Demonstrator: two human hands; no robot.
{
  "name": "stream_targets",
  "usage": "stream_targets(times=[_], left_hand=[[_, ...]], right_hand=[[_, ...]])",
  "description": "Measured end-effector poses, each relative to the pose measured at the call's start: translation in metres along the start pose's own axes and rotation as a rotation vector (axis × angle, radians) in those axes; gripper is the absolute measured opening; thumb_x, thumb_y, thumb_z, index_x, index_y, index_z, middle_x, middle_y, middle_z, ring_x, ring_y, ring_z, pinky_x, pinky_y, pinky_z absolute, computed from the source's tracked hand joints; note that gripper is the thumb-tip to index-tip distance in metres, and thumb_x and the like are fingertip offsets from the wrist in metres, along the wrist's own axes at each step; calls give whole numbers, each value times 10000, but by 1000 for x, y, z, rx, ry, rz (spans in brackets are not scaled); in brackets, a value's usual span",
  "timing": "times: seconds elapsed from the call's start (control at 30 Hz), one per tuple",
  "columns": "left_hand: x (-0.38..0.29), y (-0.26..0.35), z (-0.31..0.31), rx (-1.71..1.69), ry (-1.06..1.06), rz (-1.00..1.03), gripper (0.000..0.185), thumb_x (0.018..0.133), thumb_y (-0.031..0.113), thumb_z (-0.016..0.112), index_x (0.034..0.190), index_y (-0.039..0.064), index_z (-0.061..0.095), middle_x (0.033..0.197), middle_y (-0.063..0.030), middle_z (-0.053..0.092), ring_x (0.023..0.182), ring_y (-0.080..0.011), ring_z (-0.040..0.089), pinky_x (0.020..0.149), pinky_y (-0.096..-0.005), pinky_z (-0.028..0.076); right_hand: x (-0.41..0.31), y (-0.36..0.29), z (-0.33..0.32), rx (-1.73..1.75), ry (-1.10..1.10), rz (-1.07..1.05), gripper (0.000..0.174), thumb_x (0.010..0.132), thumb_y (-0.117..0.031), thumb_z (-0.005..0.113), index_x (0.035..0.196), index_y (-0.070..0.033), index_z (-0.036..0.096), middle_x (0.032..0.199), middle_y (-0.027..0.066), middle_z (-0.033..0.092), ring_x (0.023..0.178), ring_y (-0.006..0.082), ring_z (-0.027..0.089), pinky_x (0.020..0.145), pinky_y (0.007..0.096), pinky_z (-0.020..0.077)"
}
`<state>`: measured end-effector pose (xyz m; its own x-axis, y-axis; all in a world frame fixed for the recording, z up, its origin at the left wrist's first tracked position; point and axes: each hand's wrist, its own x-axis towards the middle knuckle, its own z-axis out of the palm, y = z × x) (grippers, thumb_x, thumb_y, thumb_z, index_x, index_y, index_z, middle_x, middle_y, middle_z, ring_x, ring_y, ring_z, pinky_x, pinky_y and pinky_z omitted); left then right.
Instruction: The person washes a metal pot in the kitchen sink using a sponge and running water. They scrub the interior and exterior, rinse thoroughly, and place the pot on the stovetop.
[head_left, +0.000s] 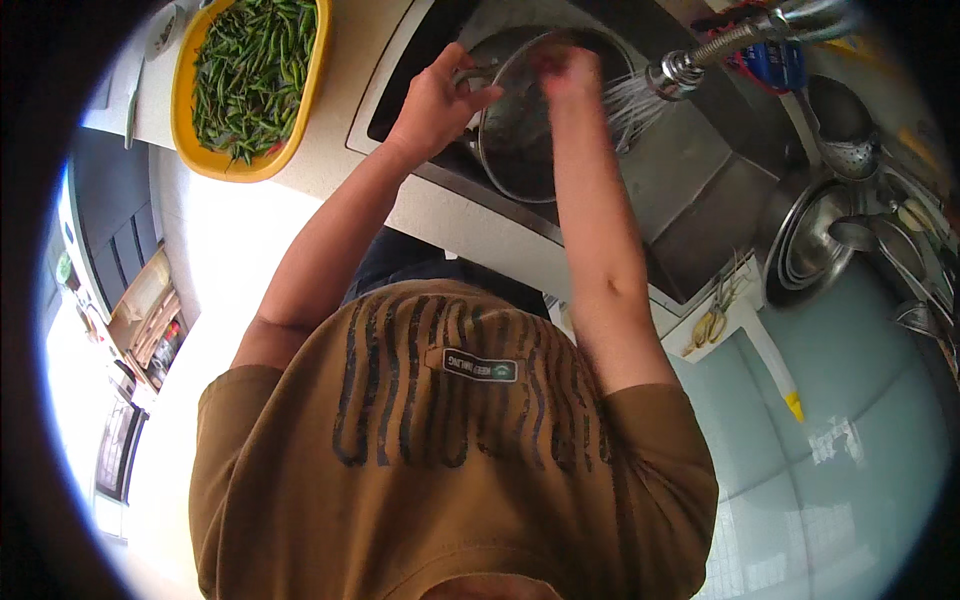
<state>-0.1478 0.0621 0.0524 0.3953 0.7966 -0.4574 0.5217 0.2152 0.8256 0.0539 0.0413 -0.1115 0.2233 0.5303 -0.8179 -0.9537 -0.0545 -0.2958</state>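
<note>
My left hand (444, 97) grips a small side handle (477, 73) on a round, metal-rimmed pan or lid (517, 154); which of the two I cannot tell. The round thing is tilted inside the steel sink (671, 202). My right hand (564, 71) is at its inner face, blurred by motion. Whether the fingers hold anything is unclear. Water sprays from the tap head (667, 77) into the sink, just right of my right wrist. Part of another large round vessel (611, 46) shows behind my right hand.
Left of the sink, a yellow plastic basin (180, 112) of green chili peppers sits on the counter (315, 150). On the right wall hang steel bowls (799, 244), a ladle (851, 232) and a perforated scoop (855, 150). Scissors (709, 326) lie near the sink's right corner.
</note>
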Motion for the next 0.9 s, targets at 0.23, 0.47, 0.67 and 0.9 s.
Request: stream_targets(times=[0.23, 0.47, 0.67, 0.9], left_hand=[[-5, -2, 9, -146, -78, -130, 379, 854, 165, 785, 1082, 42, 508, 682, -26, 560, 535, -97, 471, 466, -290, 410], [-7, 6, 16, -153, -115, -124, 344, 871, 154, 765, 1072, 59, 502, 672, -12, 554, 506, -85, 462, 444, -271, 395], [-12, -16, 13, -268, -63, -103, 342, 871, 155, 769, 1060, 65, 499, 667, -4, 546, 512, -75, 466, 435, -264, 358], [-6, -3, 22, -167, -132, -154, 387, 866, 165, 781, 1057, 60, 461, 657, -8, 535, 510, -76, 453, 435, -276, 363]], right_hand=[[5, -81, -31, 539, 177, -256, 336, 948, -247, 484, 1160, -35, 636, 1130, 121, 665, 1014, 262, 614, 865, 408, 518], [-71, 52, -1, -614, -55, -50, 379, 948, -247, 465, 1164, 1, 652, 1143, 95, 656, 1009, 224, 558, 888, 396, 462], [-98, -17, -111, -2636, -295, -211, 342, 952, -280, 529, 1186, -85, 686, 1256, 169, 651, 1164, 293, 616, 988, 457, 475], [22, -90, -113, -2360, -709, -1299, 491, 958, -196, 468, 1412, -9, 491, 1504, 175, 451, 1413, 336, 383, 1202, 448, 241]])
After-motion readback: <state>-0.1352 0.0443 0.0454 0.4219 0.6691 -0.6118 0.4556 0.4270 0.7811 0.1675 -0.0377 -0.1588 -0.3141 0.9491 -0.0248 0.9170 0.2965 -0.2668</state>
